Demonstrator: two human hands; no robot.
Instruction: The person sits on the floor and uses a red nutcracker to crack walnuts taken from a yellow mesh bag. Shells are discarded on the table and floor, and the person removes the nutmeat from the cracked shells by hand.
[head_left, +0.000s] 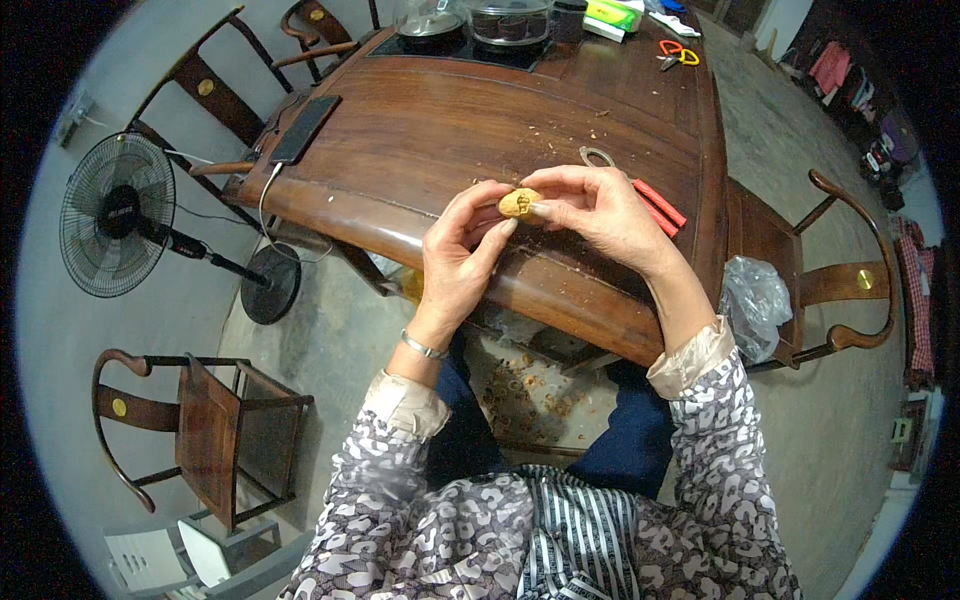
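**A:** What are the hands doing?

**B:** Both hands meet above the near edge of a dark brown wooden tabletop. The left hand and right hand together pinch a small tan, rough-shelled nut, fingers clenched around it.

**A:** What lies nearby?

**B:** A red-handled metal tool rests on the tabletop just beyond the right hand. Shell crumbs lie scattered on the floor under the table edge. A black standing fan is to the left.
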